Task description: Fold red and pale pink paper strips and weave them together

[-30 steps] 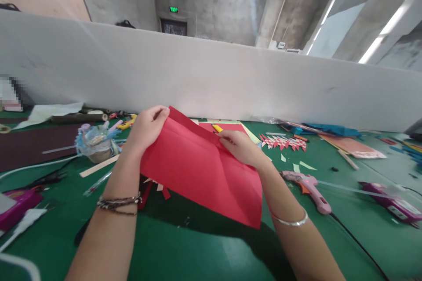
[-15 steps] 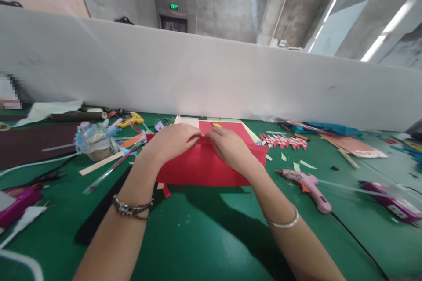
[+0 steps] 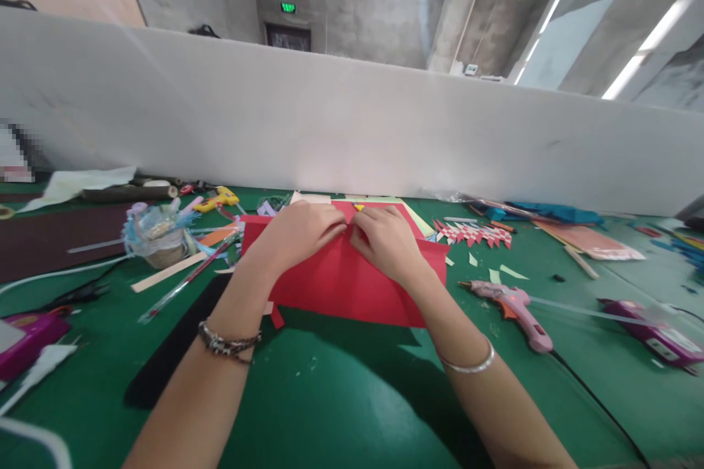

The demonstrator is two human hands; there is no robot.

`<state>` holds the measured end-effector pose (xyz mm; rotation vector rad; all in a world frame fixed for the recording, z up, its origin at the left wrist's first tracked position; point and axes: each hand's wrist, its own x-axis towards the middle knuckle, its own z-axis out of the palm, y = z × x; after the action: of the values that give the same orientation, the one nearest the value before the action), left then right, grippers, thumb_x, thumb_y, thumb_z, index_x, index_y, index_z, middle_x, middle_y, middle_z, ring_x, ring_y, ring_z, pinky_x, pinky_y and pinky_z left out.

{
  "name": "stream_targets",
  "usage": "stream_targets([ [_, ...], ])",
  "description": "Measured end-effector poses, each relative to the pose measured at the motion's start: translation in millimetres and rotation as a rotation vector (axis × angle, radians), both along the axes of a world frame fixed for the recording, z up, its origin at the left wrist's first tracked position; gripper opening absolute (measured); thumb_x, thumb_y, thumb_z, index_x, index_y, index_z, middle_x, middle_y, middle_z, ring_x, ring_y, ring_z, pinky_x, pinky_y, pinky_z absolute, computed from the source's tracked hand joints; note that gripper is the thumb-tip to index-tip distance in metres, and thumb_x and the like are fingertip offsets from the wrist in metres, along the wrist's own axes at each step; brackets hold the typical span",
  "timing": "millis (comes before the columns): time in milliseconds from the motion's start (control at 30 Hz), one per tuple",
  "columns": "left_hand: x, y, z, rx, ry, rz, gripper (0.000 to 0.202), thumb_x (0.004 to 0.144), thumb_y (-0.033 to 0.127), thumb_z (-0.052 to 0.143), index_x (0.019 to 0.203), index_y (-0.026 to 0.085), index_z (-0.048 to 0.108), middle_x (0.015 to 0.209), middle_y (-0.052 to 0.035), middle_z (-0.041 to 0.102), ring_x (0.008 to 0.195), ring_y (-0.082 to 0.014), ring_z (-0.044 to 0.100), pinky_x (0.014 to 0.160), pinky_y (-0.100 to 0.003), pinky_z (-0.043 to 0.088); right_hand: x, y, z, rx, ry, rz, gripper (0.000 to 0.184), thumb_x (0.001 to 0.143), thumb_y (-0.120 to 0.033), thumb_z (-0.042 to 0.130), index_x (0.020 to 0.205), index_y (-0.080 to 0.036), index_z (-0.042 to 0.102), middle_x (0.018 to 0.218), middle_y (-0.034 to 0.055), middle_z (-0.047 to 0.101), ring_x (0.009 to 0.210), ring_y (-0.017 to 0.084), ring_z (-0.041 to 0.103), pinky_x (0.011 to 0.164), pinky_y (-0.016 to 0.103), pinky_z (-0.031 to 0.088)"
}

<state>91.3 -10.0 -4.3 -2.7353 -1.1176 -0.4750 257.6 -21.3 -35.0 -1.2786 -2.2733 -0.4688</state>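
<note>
A folded red paper sheet lies on the green table mat. My left hand and my right hand sit side by side on its far edge. Both have their fingers curled and pinch the red paper at the fold near the middle. A beaded bracelet is on my left wrist and a silver bangle on my right.
A pink glue gun lies right of the paper, a purple one farther right. Red-and-white paper pieces, a yellow glue gun, a clear cup of craft bits and a long black strip surround it. A grey partition stands behind.
The red sheet, held up and open a second ago, has come down onto the mat folded. Both hands have moved together to its far edge.
</note>
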Motion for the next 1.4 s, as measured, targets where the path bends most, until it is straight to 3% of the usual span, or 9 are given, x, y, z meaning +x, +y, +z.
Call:
stream_targets([
  [167,-5.6,0.9,3.6,-0.062,-0.037,0.013,0.031,0.086,0.029,0.034,0.073,0.019,0.06,0.079,-0.0041,0.065,0.067,-0.0162,0.055,0.058,-0.024,0.034,5.0,-1.1,4.5,0.054,-0.038,-0.006,0.019,0.077,-0.013,0.04,0.066,-0.016,0.056,0.064,0.004,0.057,0.061,0.014,0.048,0.068,0.028,0.027],
  [467,-53.5,9.1,15.0,-0.11,-0.135,0.181,0.035,0.084,0.043,0.036,0.078,0.022,0.063,0.086,-0.0028,0.068,0.077,-0.0204,0.059,0.064,-0.027,0.037,42.7,6.3,14.3,0.073,-0.015,-0.048,0.017,0.073,-0.012,0.04,0.062,-0.017,0.052,0.061,0.0005,0.055,0.055,0.011,0.043,0.065,0.026,0.028],
  [667,-81.1,11.4,15.4,-0.061,-0.184,0.315,0.034,0.081,0.044,0.038,0.083,0.024,0.065,0.091,-0.0035,0.069,0.082,-0.0237,0.06,0.07,-0.031,0.04,77.3,4.2,25.6,0.236,0.119,-0.236,0.018,0.075,-0.013,0.04,0.065,-0.018,0.053,0.061,0.001,0.054,0.055,0.012,0.044,0.065,0.027,0.031],
  [767,-71.0,10.4,14.6,-0.07,-0.172,0.275,0.034,0.082,0.044,0.039,0.085,0.023,0.066,0.093,-0.0037,0.069,0.084,-0.0234,0.06,0.069,-0.03,0.041,65.7,-3.4,30.0,0.275,0.173,-0.16,0.018,0.081,-0.018,0.039,0.081,-0.017,0.057,0.078,0.006,0.059,0.071,0.016,0.051,0.068,0.028,0.033],
  [867,-51.8,5.8,16.1,-0.087,-0.15,0.167,0.034,0.084,0.041,0.038,0.084,0.022,0.065,0.091,-0.0026,0.069,0.081,-0.0201,0.06,0.067,-0.027,0.041,39.9,-10.0,30.4,0.138,0.06,0.036,0.02,0.086,-0.023,0.042,0.099,-0.018,0.056,0.095,0.0083,0.059,0.086,0.019,0.053,0.072,0.028,0.034],
  [1100,-13.1,-9.3,15.6,0.109,-0.032,0.002,0.032,0.086,0.03,0.035,0.085,0.02,0.065,0.084,-0.0023,0.068,0.073,-0.0164,0.059,0.063,-0.025,0.038,9.2,-17.8,29.3,-0.175,-0.075,0.012,0.026,0.091,-0.023,0.038,0.081,-0.014,0.061,0.071,0.0067,0.063,0.063,0.015,0.052,0.064,0.026,0.029],
  [1267,10.6,-8.4,3.2,0.297,0.031,-0.036,0.028,0.083,0.021,0.037,0.065,0.017,0.059,0.056,-0.0005,0.058,0.052,-0.0127,0.049,0.06,-0.025,0.037,10.8,-17.6,25.3,-0.296,0.112,0.093,0.024,0.089,-0.026,0.042,0.079,-0.015,0.061,0.065,0.0033,0.06,0.055,0.011,0.045,0.056,0.023,0.024],
  [1400,14.0,-3.9,-4.2,0.453,-0.04,-0.106,0.028,0.081,0.017,0.039,0.059,0.017,0.056,0.051,0.0019,0.055,0.046,-0.0104,0.042,0.058,-0.024,0.037,18.5,-12.2,23.1,-0.402,0.256,0.218,0.022,0.086,-0.021,0.043,0.074,-0.014,0.06,0.061,-0.0008,0.054,0.053,0.008,0.039,0.054,0.021,0.023],
])
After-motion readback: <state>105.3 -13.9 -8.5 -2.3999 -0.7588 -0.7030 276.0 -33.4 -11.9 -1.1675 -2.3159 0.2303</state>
